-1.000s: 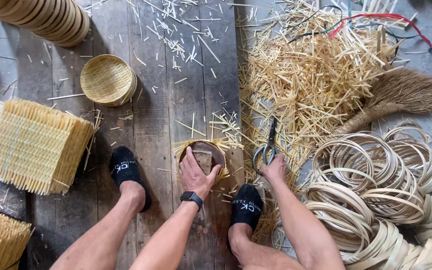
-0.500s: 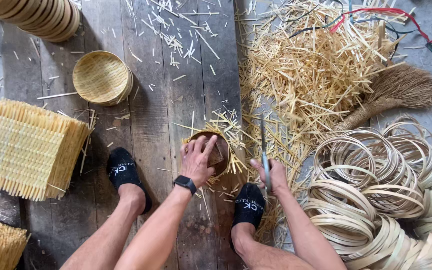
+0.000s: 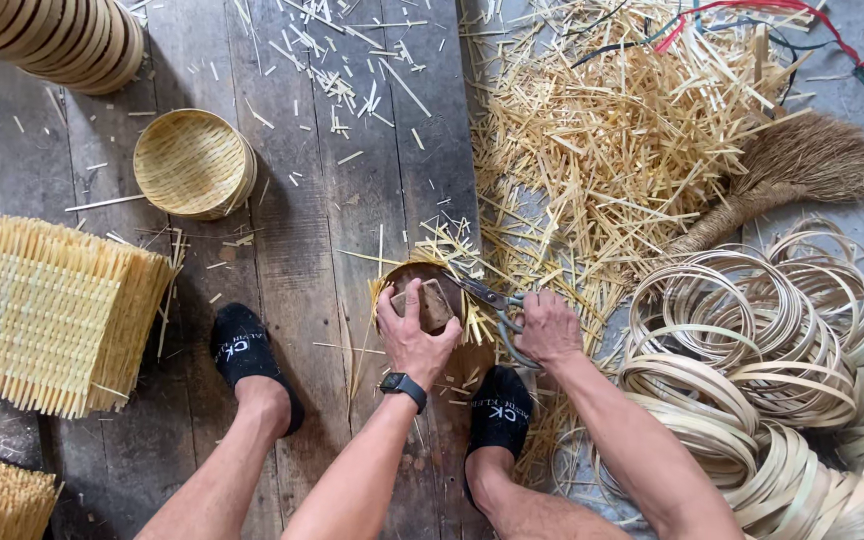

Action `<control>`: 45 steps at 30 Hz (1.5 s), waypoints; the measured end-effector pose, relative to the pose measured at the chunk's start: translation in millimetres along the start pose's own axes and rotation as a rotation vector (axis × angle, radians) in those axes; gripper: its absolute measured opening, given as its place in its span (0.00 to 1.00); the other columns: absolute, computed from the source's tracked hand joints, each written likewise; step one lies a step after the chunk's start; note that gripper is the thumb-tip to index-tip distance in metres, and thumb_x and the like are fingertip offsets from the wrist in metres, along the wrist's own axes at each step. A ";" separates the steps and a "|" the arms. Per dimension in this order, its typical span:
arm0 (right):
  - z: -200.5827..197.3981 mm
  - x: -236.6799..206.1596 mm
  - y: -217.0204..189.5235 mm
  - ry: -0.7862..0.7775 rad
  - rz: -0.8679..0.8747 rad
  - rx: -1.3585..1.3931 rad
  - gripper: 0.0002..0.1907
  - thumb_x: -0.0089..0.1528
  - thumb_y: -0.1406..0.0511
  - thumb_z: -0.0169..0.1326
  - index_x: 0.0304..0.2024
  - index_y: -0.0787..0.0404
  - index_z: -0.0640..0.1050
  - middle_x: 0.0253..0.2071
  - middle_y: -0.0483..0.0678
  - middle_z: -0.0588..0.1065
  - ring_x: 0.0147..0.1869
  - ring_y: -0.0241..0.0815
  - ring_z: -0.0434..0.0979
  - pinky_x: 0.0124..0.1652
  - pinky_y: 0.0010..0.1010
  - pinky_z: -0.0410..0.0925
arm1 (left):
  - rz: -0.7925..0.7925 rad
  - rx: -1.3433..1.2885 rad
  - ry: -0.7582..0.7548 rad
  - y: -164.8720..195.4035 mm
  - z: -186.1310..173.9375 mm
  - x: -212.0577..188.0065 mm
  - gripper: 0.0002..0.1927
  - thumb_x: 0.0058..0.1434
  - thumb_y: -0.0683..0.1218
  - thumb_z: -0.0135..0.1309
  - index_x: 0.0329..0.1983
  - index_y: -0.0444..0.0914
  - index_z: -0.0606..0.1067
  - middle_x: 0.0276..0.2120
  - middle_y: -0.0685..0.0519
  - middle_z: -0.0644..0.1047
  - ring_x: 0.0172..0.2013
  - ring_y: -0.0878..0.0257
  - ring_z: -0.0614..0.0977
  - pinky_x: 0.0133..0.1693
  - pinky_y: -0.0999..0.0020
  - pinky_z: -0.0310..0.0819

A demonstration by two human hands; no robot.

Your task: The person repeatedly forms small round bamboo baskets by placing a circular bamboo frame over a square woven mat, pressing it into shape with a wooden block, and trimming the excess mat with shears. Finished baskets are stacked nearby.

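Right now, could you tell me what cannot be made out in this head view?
- Woven piece: mostly hidden under the left hand and a wooden block.
- Scissors: handles hidden inside the right hand.
- Stack of round baskets: cut off by the top edge.
- Hoop pile: cut off at the right edge.

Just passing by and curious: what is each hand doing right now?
Left hand: presses a wooden block into the small woven basket.
Right hand: closed on scissors.
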State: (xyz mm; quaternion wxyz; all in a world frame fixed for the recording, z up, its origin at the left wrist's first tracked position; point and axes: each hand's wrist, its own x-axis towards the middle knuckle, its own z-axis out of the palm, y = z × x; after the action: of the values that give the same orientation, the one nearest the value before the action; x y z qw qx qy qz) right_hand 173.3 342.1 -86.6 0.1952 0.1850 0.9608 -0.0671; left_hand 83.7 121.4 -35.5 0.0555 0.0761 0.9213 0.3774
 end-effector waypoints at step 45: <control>0.4 37.3 11.2 0.465 -0.294 -0.162 0.18 0.43 0.56 0.59 0.28 0.61 0.73 0.27 0.50 0.71 0.29 0.42 0.70 0.28 0.33 0.67 | 0.228 0.115 -0.304 0.4 -7.2 11.2 0.53 0.39 0.49 0.69 0.71 0.56 0.61 0.65 0.35 0.58 0.61 0.36 0.64 0.62 0.45 0.62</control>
State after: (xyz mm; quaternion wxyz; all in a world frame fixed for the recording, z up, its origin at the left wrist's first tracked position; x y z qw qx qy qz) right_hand 145.8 364.7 -102.5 -0.0279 0.0377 0.9986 0.0264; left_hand 71.6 118.8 -30.7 0.1463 0.2391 0.9077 0.3124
